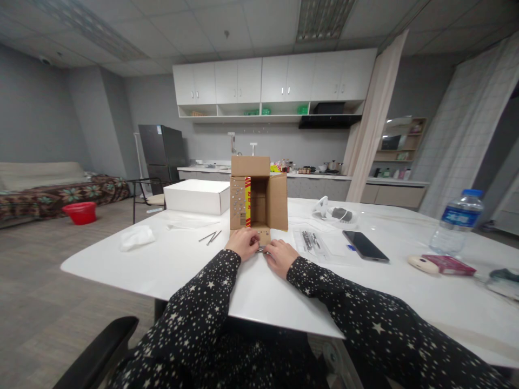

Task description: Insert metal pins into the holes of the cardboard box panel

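Observation:
An open cardboard box point(259, 166) stands on the table with its opening facing me and its flaps folded out. Small silvery dots show on its left flap point(237, 202) and on the lower flap, close to my fingers. My left hand point(243, 244) is closed at the lower flap's edge, fingers bent together. Opposite it, my right hand point(280, 255) has its fingers bent in and pressed down. Small silvery metal pieces point(261, 249) lie between the fingertips of both hands, too small to name. To the left rest thin metal rods point(211, 236).
A white box point(197, 195) and crumpled tissue point(138, 237) are at the left. Rightward lie a transparent packet with dark pieces point(311, 243), a phone point(365, 246), a beige mouse-like object point(423, 264), a dark red box point(454, 265) and a water bottle point(457, 221).

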Demonstrator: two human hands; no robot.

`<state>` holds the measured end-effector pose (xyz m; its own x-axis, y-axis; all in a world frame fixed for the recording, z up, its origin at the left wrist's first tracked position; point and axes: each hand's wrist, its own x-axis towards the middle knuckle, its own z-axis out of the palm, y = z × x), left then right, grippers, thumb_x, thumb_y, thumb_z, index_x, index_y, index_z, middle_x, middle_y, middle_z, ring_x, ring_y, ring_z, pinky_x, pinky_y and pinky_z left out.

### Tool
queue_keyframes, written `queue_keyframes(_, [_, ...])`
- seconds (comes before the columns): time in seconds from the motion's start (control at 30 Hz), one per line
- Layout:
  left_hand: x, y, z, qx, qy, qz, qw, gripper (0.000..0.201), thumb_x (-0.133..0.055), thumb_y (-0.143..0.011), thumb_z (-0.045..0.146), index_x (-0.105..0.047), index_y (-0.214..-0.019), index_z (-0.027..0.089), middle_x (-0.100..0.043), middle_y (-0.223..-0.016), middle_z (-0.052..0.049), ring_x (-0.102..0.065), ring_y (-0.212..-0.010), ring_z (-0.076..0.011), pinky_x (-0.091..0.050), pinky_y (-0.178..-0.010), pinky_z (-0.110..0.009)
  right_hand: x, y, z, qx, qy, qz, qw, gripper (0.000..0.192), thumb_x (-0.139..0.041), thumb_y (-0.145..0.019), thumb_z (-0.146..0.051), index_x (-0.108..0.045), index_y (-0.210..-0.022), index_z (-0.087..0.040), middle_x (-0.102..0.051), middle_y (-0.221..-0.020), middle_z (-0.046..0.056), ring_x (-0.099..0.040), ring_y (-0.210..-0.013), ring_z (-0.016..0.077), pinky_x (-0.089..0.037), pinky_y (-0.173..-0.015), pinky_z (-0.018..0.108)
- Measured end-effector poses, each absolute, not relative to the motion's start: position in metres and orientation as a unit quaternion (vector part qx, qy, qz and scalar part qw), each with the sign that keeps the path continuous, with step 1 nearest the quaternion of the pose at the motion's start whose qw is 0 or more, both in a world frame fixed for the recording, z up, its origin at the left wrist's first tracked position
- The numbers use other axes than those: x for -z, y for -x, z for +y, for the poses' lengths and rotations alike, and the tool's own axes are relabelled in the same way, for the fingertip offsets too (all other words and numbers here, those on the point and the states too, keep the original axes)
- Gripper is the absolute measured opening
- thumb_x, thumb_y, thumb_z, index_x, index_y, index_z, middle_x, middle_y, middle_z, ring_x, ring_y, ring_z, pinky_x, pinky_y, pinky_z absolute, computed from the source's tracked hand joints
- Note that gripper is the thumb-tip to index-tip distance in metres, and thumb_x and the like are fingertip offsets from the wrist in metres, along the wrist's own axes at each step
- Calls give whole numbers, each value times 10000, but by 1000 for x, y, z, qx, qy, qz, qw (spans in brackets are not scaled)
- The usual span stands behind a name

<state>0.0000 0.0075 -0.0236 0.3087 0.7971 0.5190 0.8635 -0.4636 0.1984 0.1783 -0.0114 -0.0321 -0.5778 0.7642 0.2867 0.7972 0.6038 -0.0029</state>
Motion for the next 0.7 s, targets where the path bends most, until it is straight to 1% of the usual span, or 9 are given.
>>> queue_keyframes(0.13, [20,0,6,300,773,-555,72,209,-544,-768,240,-632,-953,203,-626,-920,-46,-562,-940,-220,-424,-851,-349,32,-178,-12,65,442,-884,134,243,-430,-910,-252,-632,-1039,-212,-591,-1035,77,-510,-969,208,-378,-800,317])
queue_keyframes(0.3, [20,1,6,300,751,-582,85,255,-527,-794,267,-606,-1030,208,-604,-1010,-69,-541,-1009,-233,-417,-881,-362,32,-178,-12,63,443,-884,132,240,-430,-910,-244,-634,-1032,-212,-590,-1040,77,-506,-971,205,-376,-799,314])
queue_keyframes(0.53, [23,2,8,289,748,-592,79,246,-525,-797,278,-618,-1012,203,-590,-1028,-84,-536,-1020,-252,-417,-874,-392,32,-178,-13,64,441,-885,137,245,-429,-906,-243,-637,-1032,-214,-595,-1032,73,-510,-967,206,-372,-792,312])
queue_keyframes(0.7, [23,3,8,289,745,-595,81,227,-530,-797,260,-617,-998,200,-593,-1021,-83,-535,-1006,-242,-415,-873,-381,31,-178,-13,58,445,-884,130,241,-434,-906,-235,-633,-1042,-218,-593,-1048,73,-510,-974,203,-371,-802,313])
